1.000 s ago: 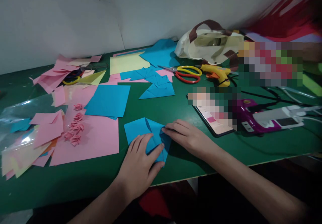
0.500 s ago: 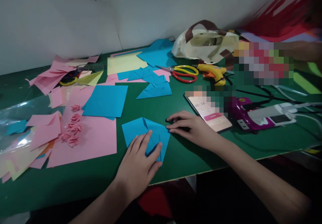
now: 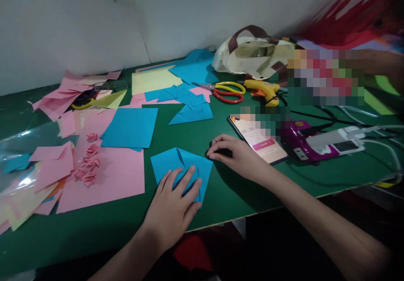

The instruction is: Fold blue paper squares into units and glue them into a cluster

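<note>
A creased blue paper (image 3: 202, 167), partly folded, lies on the green table (image 3: 120, 226) near its front edge. Spread over its lower half is my left hand (image 3: 173, 205), fingers apart and pressing it flat. Just off the paper's right corner, my right hand (image 3: 233, 155) hovers with thumb and fingertips drawn together; whether anything is between them is too small to tell. Left of the paper, several pink folded roses (image 3: 91, 162) rest on a pink sheet (image 3: 123, 171), with a blue square (image 3: 131, 127) at its upper edge.
Folded blue pieces (image 3: 192, 108), scissors (image 3: 229, 92) and a yellow glue gun (image 3: 263, 91) lie behind. A lit phone (image 3: 261, 140) and purple power strip (image 3: 303, 142) are at right, with cables. A cloth bag (image 3: 252, 60) stands at the back; another person's arm (image 3: 378, 64) reaches in.
My right hand has come slightly away from the blue paper's right corner, its fingers drawn closer together. My left fingers have shifted a little on the paper. The view has moved slightly.
</note>
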`<state>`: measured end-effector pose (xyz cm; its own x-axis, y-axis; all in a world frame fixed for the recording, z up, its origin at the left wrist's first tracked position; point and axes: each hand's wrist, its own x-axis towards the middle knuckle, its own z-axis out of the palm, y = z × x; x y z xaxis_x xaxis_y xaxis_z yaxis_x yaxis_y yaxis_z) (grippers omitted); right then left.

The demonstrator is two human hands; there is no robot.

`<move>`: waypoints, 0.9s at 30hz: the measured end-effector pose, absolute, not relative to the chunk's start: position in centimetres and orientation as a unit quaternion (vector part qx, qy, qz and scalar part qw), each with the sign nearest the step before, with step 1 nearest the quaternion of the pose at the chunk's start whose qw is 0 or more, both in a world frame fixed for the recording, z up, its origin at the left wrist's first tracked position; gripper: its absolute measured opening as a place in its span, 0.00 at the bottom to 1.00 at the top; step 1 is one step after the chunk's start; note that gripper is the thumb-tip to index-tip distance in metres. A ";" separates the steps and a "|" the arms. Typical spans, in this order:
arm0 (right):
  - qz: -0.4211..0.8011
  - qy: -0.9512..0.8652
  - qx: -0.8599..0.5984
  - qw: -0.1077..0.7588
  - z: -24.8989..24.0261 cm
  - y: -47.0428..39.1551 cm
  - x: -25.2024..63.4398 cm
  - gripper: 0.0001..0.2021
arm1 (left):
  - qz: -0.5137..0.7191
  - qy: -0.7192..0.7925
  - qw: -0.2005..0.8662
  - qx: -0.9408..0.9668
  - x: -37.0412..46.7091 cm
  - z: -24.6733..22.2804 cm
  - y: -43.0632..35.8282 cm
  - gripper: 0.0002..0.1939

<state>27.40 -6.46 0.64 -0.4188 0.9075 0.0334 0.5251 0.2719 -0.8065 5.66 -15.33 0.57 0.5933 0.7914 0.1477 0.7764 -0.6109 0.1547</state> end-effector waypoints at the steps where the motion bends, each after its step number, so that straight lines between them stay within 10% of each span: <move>1: 0.373 -0.758 -0.473 0.251 0.7 -6.5 27.4 0.08 | 0.100 0.439 0.036 0.892 5.6 0.5 -15.3 0.19; 22: 0.189 -0.811 -0.484 0.270 -0.4 -8.6 26.0 0.14 | 0.056 0.485 0.077 0.869 6.2 1.7 -16.3 0.30; 27: 0.185 -0.817 -0.455 0.303 -1.2 -9.6 25.4 0.07 | 0.207 0.497 0.160 0.827 5.7 1.8 -15.5 0.16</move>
<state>25.40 -9.64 -1.17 -0.4022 0.8554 0.3264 0.6306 0.5173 -0.5786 5.66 -15.49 1.81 0.4208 0.8882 0.1843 0.7553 -0.4555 0.4711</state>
